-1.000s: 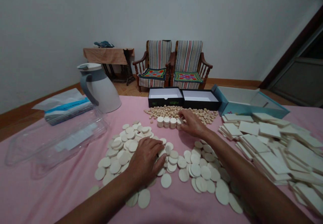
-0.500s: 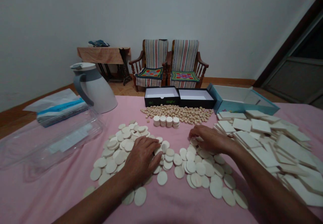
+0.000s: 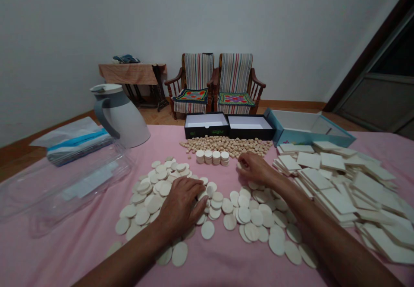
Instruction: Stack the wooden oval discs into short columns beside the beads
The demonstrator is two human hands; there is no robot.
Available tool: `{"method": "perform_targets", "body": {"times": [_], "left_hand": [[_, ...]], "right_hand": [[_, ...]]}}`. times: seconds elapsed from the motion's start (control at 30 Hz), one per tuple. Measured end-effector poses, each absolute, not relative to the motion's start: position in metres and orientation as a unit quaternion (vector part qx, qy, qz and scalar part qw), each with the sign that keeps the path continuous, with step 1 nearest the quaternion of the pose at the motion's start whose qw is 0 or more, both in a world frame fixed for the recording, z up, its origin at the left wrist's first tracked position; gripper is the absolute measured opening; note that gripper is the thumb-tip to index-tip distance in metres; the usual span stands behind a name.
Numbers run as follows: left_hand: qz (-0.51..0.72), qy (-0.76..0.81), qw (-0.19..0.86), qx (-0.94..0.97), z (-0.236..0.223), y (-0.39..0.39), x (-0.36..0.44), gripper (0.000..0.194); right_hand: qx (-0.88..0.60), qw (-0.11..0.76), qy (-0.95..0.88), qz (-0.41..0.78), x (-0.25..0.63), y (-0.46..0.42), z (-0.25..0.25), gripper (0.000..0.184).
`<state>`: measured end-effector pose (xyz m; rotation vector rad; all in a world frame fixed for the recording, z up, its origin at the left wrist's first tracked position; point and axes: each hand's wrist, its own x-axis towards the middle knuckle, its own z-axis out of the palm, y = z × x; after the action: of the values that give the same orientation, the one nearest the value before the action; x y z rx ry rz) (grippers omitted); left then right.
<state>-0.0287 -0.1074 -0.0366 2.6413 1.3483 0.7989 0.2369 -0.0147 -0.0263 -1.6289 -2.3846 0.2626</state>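
Pale round wooden discs [image 3: 244, 214] lie in two loose heaps on the pink cloth. My left hand [image 3: 183, 198] rests on the left heap, thumb and fingers apart and loosely curved over several discs. Just past the heaps, my right hand [image 3: 255, 168] is closed, with a small pale wooden disc [image 3: 239, 165] at its fingertips, partly hidden by them. To the left of that hand stands a short row of disc stacks [image 3: 208, 157], side by side. Behind the row spreads a pile of small wooden beads or pellets [image 3: 223, 145].
Square wooden tiles [image 3: 336, 196] are heaped at the right. At the back stand two black boxes [image 3: 207, 131] and a blue box [image 3: 313, 134]. A jug [image 3: 124, 121], a tissue pack [image 3: 79, 147] and a clear plastic tray [image 3: 87, 183] are at the left.
My right hand has moved up and slightly left, off the right heap toward the stacked row, with a disc at its fingertips. My left hand has stayed nearly in place.
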Motion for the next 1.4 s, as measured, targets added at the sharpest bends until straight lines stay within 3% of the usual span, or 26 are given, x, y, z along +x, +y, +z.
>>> {"method": "perform_targets", "body": {"times": [0.33,0.53,0.7,0.9,1.1,1.4], "left_hand": [[0.26,0.44,0.036,0.859,-0.033,-0.108,-0.028,0.018],[0.262,0.438,0.037,0.859,-0.033,-0.108,-0.028,0.018],[0.264,0.437,0.033,0.859,-0.031,-0.108,-0.027,0.018],[0.269,0.431,0.028,0.861,-0.032,-0.107,-0.027,0.018],[0.261,0.436,0.04,0.861,-0.03,-0.107,-0.027,0.019],[0.26,0.437,0.037,0.861,-0.03,-0.107,-0.027,0.019]], "right_hand": [[-0.626,0.136,-0.767,0.041,0.235,0.003,-0.032,0.016],[-0.601,0.09,-0.771,0.191,0.275,0.011,-0.028,0.03],[-0.553,0.16,-0.784,0.234,0.275,0.017,-0.042,0.04],[-0.547,0.251,-0.785,0.149,0.271,0.023,-0.051,0.023],[-0.547,0.23,-0.79,0.154,0.253,0.009,-0.043,0.013],[-0.541,0.219,-0.801,0.131,0.231,0.002,-0.053,0.019]]}}
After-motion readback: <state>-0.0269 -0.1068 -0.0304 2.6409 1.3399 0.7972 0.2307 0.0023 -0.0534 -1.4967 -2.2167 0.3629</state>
